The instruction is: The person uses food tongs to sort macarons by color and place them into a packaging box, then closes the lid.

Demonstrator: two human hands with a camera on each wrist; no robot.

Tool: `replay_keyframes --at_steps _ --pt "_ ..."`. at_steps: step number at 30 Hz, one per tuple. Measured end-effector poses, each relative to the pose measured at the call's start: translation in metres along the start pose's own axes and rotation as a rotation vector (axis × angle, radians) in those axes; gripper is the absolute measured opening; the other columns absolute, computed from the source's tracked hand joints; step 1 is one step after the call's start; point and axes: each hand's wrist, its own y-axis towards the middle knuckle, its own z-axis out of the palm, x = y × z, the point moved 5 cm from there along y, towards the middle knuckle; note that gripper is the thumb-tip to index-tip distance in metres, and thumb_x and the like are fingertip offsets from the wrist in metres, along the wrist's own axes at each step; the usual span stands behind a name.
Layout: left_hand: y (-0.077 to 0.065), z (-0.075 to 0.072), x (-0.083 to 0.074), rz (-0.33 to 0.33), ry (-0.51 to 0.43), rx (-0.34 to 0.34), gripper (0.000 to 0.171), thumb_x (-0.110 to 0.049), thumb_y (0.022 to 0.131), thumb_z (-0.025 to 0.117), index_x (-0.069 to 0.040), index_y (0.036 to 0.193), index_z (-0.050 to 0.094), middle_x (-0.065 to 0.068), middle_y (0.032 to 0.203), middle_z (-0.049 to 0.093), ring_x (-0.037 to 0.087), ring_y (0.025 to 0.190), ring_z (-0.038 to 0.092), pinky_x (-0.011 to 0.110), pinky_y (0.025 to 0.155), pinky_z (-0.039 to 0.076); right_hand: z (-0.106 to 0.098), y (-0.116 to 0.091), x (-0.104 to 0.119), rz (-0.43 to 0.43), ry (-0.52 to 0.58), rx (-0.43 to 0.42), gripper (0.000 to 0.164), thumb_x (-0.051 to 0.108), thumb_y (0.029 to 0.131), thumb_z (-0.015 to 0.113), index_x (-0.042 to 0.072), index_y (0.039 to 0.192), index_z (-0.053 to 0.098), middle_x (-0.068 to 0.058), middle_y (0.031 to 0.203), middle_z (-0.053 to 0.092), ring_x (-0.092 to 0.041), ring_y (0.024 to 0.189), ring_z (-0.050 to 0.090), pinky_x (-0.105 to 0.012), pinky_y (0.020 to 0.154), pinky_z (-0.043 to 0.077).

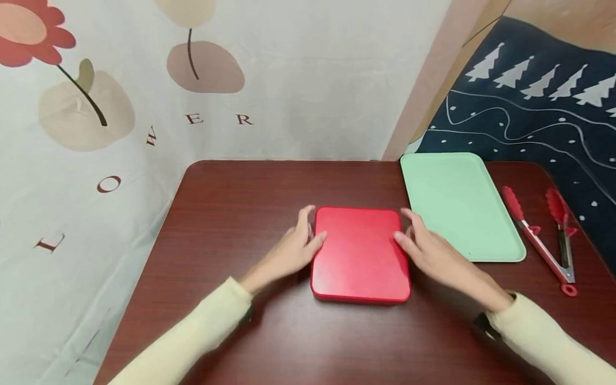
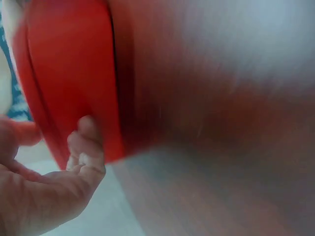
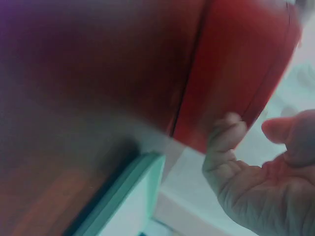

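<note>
A closed red rectangular box [image 1: 361,254] with rounded corners sits flat on the brown table, a hand on each side of it. My left hand [image 1: 293,243] is at its left side, the thumb over the lid's edge. In the left wrist view the fingertips [image 2: 88,128] are against the box's side wall. On the opposite side is my right hand [image 1: 433,254], its thumb by the lid's right edge. The right wrist view shows its fingertips [image 3: 230,123] at the side wall and the thumb a little apart from the box. Whatever the box contains is hidden.
A pale green tray [image 1: 464,208] lies at the back right, close beyond my right hand. Right of it rest red-tipped tongs [image 1: 544,248], spread apart. The brown table [image 1: 250,187] meets a printed cloth [image 1: 313,107] at the back.
</note>
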Motion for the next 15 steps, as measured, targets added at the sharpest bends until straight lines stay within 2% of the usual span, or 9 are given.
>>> replay_keyframes --at_steps 1,3,4,5,6,7,8,9,15 --pt "0.016 0.002 0.016 -0.014 -0.006 -0.006 0.056 -0.035 0.113 0.062 -0.006 0.157 0.042 0.001 0.084 0.059 0.015 0.069 0.055 0.034 0.064 0.050 -0.003 0.011 -0.003 0.001 0.027 0.005 0.067 0.034 0.115 0.058 0.001 0.167 0.031 -0.017 0.121 0.065 -0.030 0.102 0.065 -0.050 0.087 0.057" --pt "0.038 0.000 0.029 -0.004 -0.008 -0.030 0.041 -0.038 0.113 0.061 -0.010 0.143 0.059 -0.001 0.085 0.062 0.015 0.074 0.058 0.034 0.071 0.051 -0.006 0.029 -0.007 -0.007 0.043 -0.003 0.053 0.029 0.116 0.057 0.001 0.159 0.046 -0.016 0.122 0.067 -0.032 0.106 0.064 -0.052 0.093 0.056" --pt "0.045 -0.002 0.029 0.017 -0.001 -0.050 0.034 -0.039 0.114 0.060 -0.012 0.134 0.066 -0.002 0.086 0.063 0.015 0.077 0.059 0.034 0.073 0.051 -0.007 0.036 -0.009 -0.014 0.041 -0.016 0.046 0.027 0.116 0.056 0.001 0.154 0.054 -0.014 0.119 0.069 -0.031 0.106 0.064 -0.051 0.094 0.056" --pt "0.052 0.000 0.035 0.044 0.004 -0.075 0.030 -0.040 0.114 0.060 -0.014 0.124 0.070 -0.003 0.085 0.063 0.015 0.077 0.059 0.033 0.073 0.050 -0.008 0.041 -0.010 -0.019 0.042 -0.035 0.039 0.025 0.116 0.057 0.002 0.147 0.062 -0.012 0.115 0.071 -0.031 0.105 0.064 -0.050 0.094 0.055" --pt "0.057 0.000 0.038 0.067 0.002 -0.098 0.027 -0.041 0.114 0.059 -0.016 0.116 0.071 -0.005 0.083 0.062 0.014 0.076 0.059 0.033 0.072 0.050 -0.009 0.044 -0.011 -0.025 0.042 -0.056 0.032 0.023 0.116 0.057 0.004 0.139 0.068 -0.009 0.103 0.072 -0.030 0.098 0.064 -0.048 0.090 0.055" --pt "0.060 -0.001 0.035 0.079 0.001 -0.111 0.023 -0.036 0.114 0.060 -0.016 0.111 0.071 -0.003 0.083 0.062 0.015 0.075 0.058 0.033 0.072 0.049 -0.010 0.047 -0.013 -0.030 0.042 -0.079 0.028 0.021 0.116 0.058 0.005 0.132 0.073 -0.005 0.090 0.069 -0.027 0.088 0.061 -0.044 0.083 0.053" --pt "0.058 -0.004 0.025 0.089 -0.004 -0.118 0.020 -0.030 0.114 0.060 -0.014 0.108 0.070 -0.001 0.082 0.062 0.016 0.075 0.057 0.034 0.072 0.048 -0.011 0.048 -0.013 -0.033 0.039 -0.100 0.025 0.020 0.115 0.058 0.006 0.127 0.076 -0.002 0.080 0.065 -0.024 0.082 0.058 -0.041 0.078 0.050" --pt "0.060 -0.002 0.028 0.104 -0.006 -0.134 0.019 -0.030 0.115 0.060 -0.015 0.106 0.069 -0.002 0.081 0.060 0.016 0.074 0.056 0.033 0.070 0.047 -0.012 0.048 -0.013 -0.035 0.040 -0.117 0.025 0.021 0.115 0.059 0.007 0.124 0.078 0.001 0.074 0.062 -0.023 0.079 0.057 -0.040 0.076 0.048" --pt "0.055 -0.006 0.008 0.090 -0.031 -0.161 0.015 -0.018 0.115 0.056 -0.014 0.101 0.058 0.000 0.077 0.051 0.017 0.070 0.052 0.034 0.066 0.045 -0.013 0.054 -0.012 -0.035 0.025 -0.157 0.021 0.016 0.113 0.062 0.008 0.111 0.082 0.003 0.064 0.056 -0.021 0.070 0.053 -0.037 0.071 0.045"
